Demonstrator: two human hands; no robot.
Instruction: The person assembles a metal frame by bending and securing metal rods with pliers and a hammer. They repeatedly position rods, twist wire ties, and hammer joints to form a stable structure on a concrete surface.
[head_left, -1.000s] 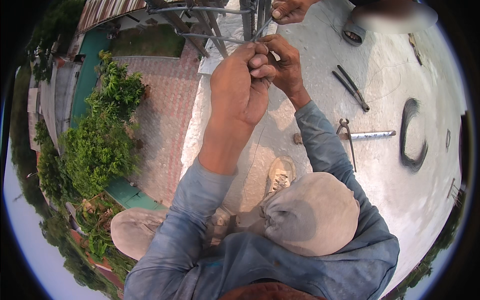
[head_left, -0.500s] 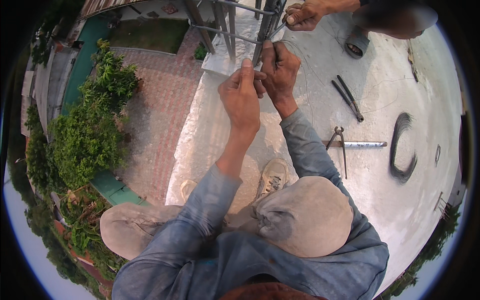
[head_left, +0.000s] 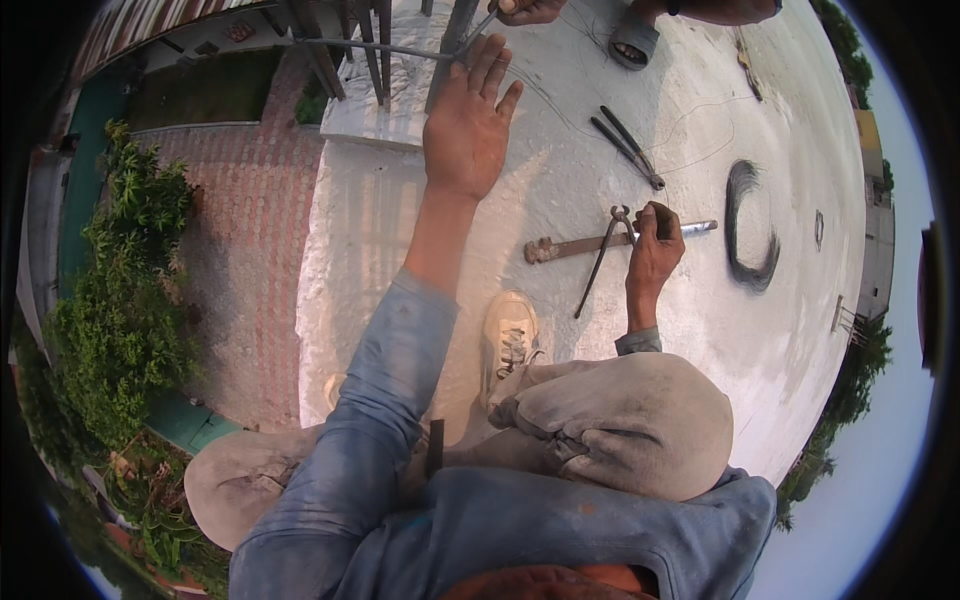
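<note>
My left hand (head_left: 468,135) reaches up to the upright steel bars (head_left: 455,45), fingers stretched and spread. Its fingertips lie at or against a bar beside a thin cross rod (head_left: 380,47). Over the pale concrete, my right hand (head_left: 655,258) has its fingers curled round one handle of a pair of pincers (head_left: 600,262). The pincers' jaws point away from me and the other handle slants toward my shoe. Under them lies a rusty bar-shaped tool (head_left: 575,245) with a whitish end. Another person's hand (head_left: 528,10) is close to the bars at the top edge.
Black-handled cutters (head_left: 625,145) lie farther off, with loose thin wire near them. A curved bundle of black wire (head_left: 738,230) rests at right. The concrete slab's edge (head_left: 310,290) drops to brick paving (head_left: 240,270) at left. A person's sandalled foot (head_left: 632,45) stands beyond.
My right hand has left the bars and come down to the pincers, which have turned. My left hand has opened out and moved up against the bars. The view has shifted right.
</note>
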